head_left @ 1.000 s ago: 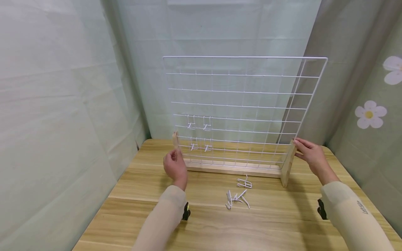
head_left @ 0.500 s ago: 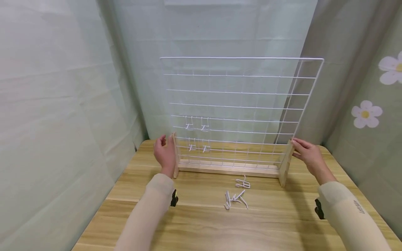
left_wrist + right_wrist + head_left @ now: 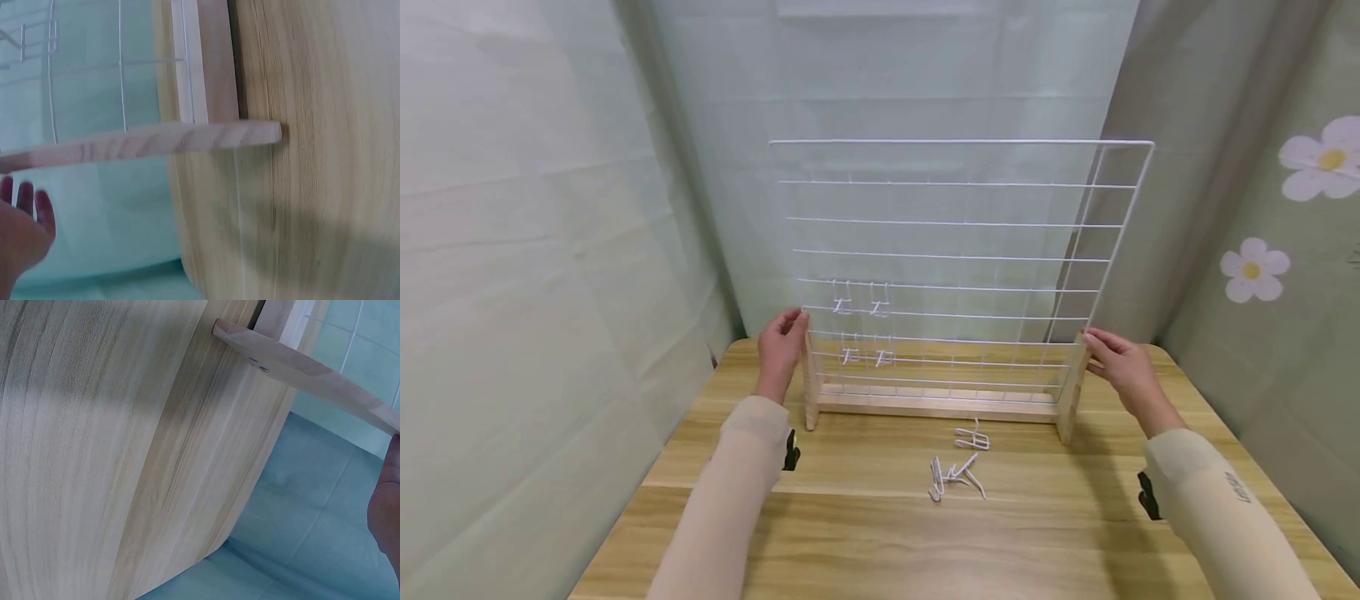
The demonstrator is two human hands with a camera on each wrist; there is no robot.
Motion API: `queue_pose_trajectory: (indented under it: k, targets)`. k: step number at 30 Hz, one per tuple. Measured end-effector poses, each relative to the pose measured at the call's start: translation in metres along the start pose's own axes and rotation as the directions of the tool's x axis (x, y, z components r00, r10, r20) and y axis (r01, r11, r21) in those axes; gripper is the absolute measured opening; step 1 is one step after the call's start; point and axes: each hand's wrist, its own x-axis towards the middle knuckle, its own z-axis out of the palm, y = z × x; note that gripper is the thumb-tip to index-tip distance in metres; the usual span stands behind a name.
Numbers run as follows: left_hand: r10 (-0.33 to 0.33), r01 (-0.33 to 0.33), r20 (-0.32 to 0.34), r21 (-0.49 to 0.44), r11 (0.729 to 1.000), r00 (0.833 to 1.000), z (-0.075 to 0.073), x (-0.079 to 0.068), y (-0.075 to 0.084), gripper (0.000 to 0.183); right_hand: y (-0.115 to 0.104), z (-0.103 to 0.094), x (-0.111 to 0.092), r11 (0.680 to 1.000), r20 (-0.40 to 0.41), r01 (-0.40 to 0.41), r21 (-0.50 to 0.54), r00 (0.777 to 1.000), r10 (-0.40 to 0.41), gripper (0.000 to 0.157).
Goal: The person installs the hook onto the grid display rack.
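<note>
A white wire grid rack [image 3: 970,258] stands upright in a pale wooden stand [image 3: 940,407] on the table. My left hand [image 3: 781,346] grips the top of the stand's left side panel [image 3: 156,140], with its fingers [image 3: 44,212] beside the wood in the left wrist view. At the other end, my right hand [image 3: 1123,367] pinches the top of the right side panel [image 3: 312,378]. Several white double hooks [image 3: 880,308] hang in two rows at the grid's lower left. In front of the stand lie a loose white hook [image 3: 973,439] and a small cluster of hooks [image 3: 953,477].
The wood-grain table [image 3: 865,533] extends in front of the stand. Pale green curtains [image 3: 550,292] surround it at the left, back and right, with white flowers [image 3: 1255,269] printed on the right one.
My left hand has moved from in front of the left panel, out to its left and up onto its top. The right hand keeps its hold. The view has shifted slightly.
</note>
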Motion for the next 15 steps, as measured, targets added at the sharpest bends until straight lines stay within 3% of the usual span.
queue_pose_trajectory:
  k: [5,15]
  targets:
    - [-0.019,0.019,0.100,-0.001,1.000,0.995,-0.0043,0.0015,-0.0024,0.047,-0.0014,0.0028,-0.0006,0.998,-0.020,-0.026,-0.065,0.999,0.025,0.065]
    - [-0.027,0.038,0.136,-0.076,0.996,0.990,-0.0049,0.0034,-0.0053,0.041,-0.0035,0.0068,-0.0022,0.994,-0.064,-0.067,-0.083,0.996,0.062,0.067]
